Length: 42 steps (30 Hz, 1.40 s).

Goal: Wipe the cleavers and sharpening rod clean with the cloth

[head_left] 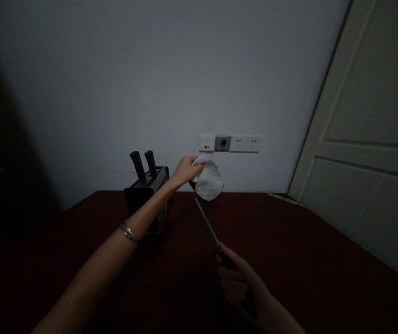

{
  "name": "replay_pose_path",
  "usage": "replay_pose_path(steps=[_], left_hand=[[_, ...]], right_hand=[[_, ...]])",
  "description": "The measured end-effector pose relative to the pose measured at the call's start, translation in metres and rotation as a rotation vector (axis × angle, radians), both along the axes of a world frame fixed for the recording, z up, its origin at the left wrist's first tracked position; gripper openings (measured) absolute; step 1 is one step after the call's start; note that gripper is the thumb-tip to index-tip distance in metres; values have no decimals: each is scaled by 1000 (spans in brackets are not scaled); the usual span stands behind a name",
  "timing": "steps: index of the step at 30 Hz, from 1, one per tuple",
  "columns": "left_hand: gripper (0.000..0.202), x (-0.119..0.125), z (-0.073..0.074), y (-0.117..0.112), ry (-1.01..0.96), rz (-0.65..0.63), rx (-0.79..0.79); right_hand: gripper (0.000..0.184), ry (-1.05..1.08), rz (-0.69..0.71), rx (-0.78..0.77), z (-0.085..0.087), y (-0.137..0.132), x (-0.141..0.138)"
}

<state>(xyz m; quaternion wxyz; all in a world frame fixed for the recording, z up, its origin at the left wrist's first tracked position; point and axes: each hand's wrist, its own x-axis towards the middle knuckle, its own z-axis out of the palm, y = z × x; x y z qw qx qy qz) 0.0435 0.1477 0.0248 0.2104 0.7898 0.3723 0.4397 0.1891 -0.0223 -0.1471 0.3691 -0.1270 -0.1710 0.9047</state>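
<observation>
My right hand (237, 279) is closed round the dark handle of a knife (207, 223), whose thin blade points up and away toward the wall. My left hand (185, 170), with bracelets on its wrist, reaches forward and pinches a crumpled white cloth (208, 182) that hangs just above the blade's tip. Just left of that hand stands a dark knife block (146, 195) with two black handles sticking up out of it.
A dark red-brown table (306, 260) runs back to a pale wall with a row of white sockets (230, 143). A cream panelled door (369, 153) closes off the right side. The left side lies in deep shadow.
</observation>
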Motion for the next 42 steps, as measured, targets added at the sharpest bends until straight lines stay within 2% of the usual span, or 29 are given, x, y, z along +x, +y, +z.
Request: replay_pose_path(steps=[2,4,6,8,11,15,20,23,26,32,35,38,42], left_hand=[[16,-4,7,-2,32,-53,-93],[21,-8,5,-3,109,-125,-201],[20,-10,-4,-2,200,-179,-272],[17,-11,-18,2,270,-191,-273],[18,-9,-40,9,337,-157,-188],[20,-5,-61,11,420,-131,10],[31,-2,-83,-2,546,-289,250],[37,-3,-96,-5,608,-401,329],[38,-5,-107,-4,630,-445,374],[23,-6,-126,-10,606,-371,429],[32,-3,-134,-10,604,-296,456],[37,0,-138,3,605,-228,479],[36,2,-135,24,600,-185,508]], right_hand=[[24,-4,-6,18,0,0,0],[25,8,5,32,0,1,-1],[25,26,18,27,0,1,-1],[25,29,26,15,0,2,-2],[23,20,8,-8,0,2,-2],[24,1,-10,-44,-2,2,-2],[24,-6,-31,-32,-7,4,-1],[22,16,-17,5,-8,6,0],[21,12,8,24,-6,6,0],[23,4,-15,25,-5,3,-1],[24,-4,19,53,-6,3,-3],[26,-36,8,44,-7,1,-4],[26,-44,-23,49,-6,-1,-5]])
